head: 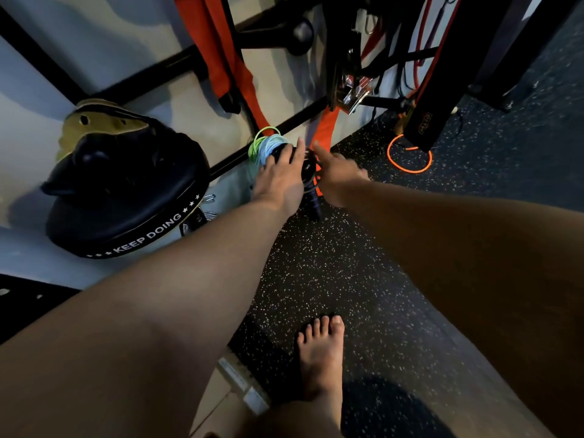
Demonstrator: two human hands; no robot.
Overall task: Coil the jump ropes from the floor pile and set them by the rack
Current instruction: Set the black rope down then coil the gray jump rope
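The coiled bundle of jump ropes (268, 146), green and pale blue loops with a black cord (308, 167) beside them, lies at the wall's foot against the rack's lower bar (234, 159). The left hand (279, 177) is laid on it, grip spread, fingers straight. The right hand (336, 177) is just right of it, one finger stretched to the black cord; whether its grip pinches anything cannot be told. The left hand is judged nearer. An orange cord loop (389, 154) lies well apart on the floor.
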